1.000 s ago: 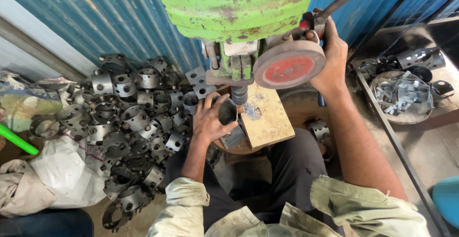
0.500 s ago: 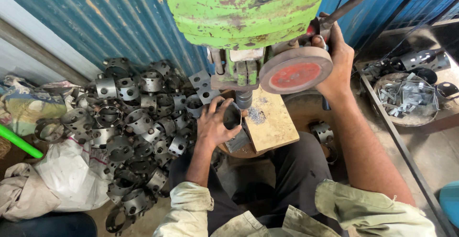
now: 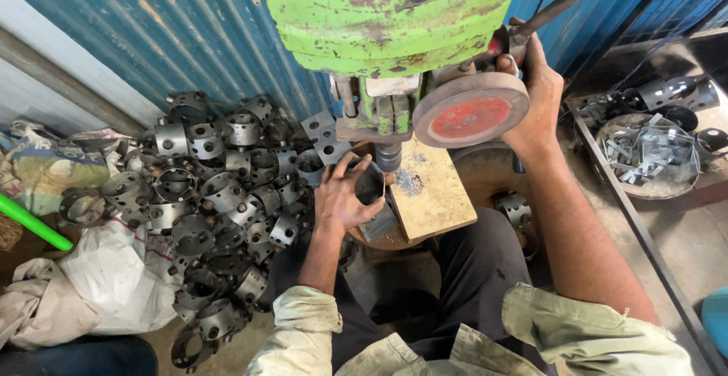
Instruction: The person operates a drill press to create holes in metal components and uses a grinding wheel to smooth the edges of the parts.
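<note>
**Fingers close to the drill bit**

Barely shifted since earlier: left hand (image 3: 343, 198) grips the metal ring (image 3: 369, 183) on the wooden block (image 3: 428, 194) under the drill bit (image 3: 388, 158). Right hand (image 3: 531, 92) clasps the feed lever (image 3: 565, 1). A snagging bit could spin the ring into fingers.

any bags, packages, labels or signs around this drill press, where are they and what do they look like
White plastic sack: floor at left, beside the pile of metal rings; crumpled, faint red print.
Printed bag: far left by the wall; wrinkled, green and yellow.
No signs or screens visible.
</note>
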